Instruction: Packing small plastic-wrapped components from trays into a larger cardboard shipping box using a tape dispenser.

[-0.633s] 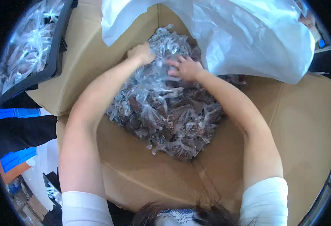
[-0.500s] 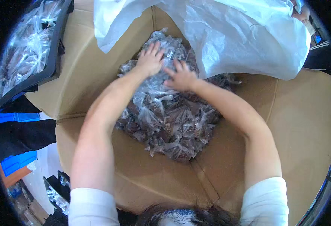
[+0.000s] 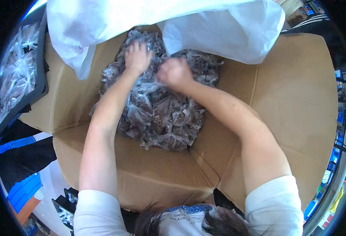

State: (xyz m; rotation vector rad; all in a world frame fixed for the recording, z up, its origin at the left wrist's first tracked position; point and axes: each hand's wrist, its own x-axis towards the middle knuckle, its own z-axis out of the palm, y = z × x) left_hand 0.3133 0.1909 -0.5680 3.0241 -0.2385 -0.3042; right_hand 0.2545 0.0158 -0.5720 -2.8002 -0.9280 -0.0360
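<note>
A heap of small clear plastic bags (image 3: 167,114) with dark brown contents fills the middle of a large cardboard box (image 3: 141,169). On the far left part of the heap lies my left hand (image 3: 138,59), open with its fingers spread over the bags. Just to its right, my right hand (image 3: 175,73) is over the bags with fingers curled in. Motion smears those fingers, so I cannot make out whether they grip a bag. What exactly is inside the bags is too small to tell.
A large white plastic sheet (image 3: 224,33) hangs over the box's far side. At the left is a black tray (image 3: 43,74) full of clear bags, with blue crates (image 3: 23,192) below. A person's dark sleeve (image 3: 306,23) shows at the far right.
The view has shifted, so the box and heap appear farther left and higher. My right hand's spread fingers have curled in. My left hand stays spread on the bags.
</note>
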